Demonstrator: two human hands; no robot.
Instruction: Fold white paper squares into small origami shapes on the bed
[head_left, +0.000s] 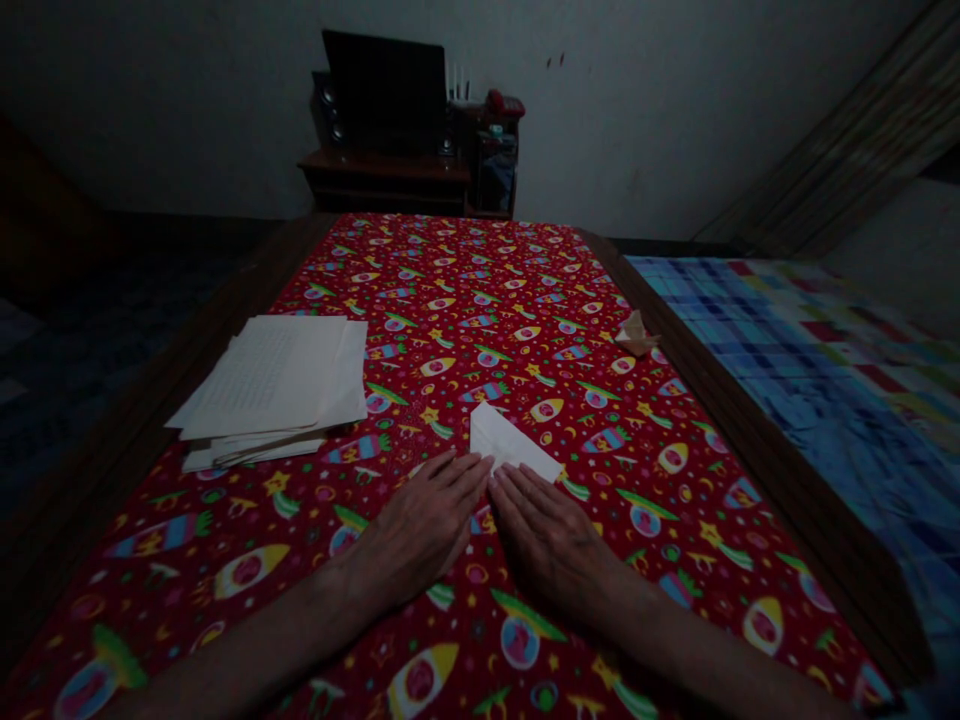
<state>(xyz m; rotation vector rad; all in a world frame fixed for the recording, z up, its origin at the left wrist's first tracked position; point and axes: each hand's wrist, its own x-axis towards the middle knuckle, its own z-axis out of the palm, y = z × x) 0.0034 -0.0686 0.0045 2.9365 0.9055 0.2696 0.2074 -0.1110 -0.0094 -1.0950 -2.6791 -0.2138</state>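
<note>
A small folded white sheet of paper [508, 440] lies on the red patterned cloth in front of me, with a pointed corner at its far left. My left hand [435, 505] lies flat, its fingertips at the paper's near left edge. Pressed down on the near edge is my right hand [551, 535], fingers stretched out side by side. Both sets of fingertips nearly meet at the middle of the paper and hide part of it. Neither hand grasps anything.
To the left is an uneven stack of written paper sheets [277, 375]. A small folded brown and white paper piece [636, 335] sits near the right edge. Beyond the red cloth [465, 290] stand a dark monitor [386, 90] and a red telephone [505, 104].
</note>
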